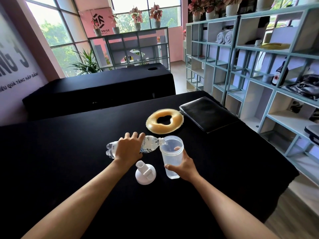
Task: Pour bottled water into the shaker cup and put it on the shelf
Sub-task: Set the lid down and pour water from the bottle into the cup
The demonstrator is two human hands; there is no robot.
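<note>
One water bottle (pixel 150 144), one shaker cup (pixel 171 157), one white lid (pixel 145 173), one yellow ring cushion (pixel 164 121) and one flat black pad (pixel 208 113) were on view, all on or over a table (pixel 69 152) covered in black cloth. A second black-covered table (pixel 103 88) stood behind it, well apart from the hands. Pale blue open shelving (pixel 250 66) ran along the right wall, holding two rolled towels (pixel 224 37), one dark bottle (pixel 280 73) and some dark cloth; potted plants lined its top and the window ledge beyond. The left hand (pixel 128 149) was closed over the middle of the bottle from above, knuckles up, holding it nearly level with its open mouth at the cup's rim. The right hand (pixel 183 165) was wrapped around the cup's lower right side, thumb across the near face and one fingertip showing through the clear wall. The cup was upright, slightly tilted, its mouth open, with a little water in its bottom; whether its base touched the cloth could not be told. The lid lay between the two wrists, just left of the cup. The ring cushion lay beyond both hands, the pad beside it to the right.
</note>
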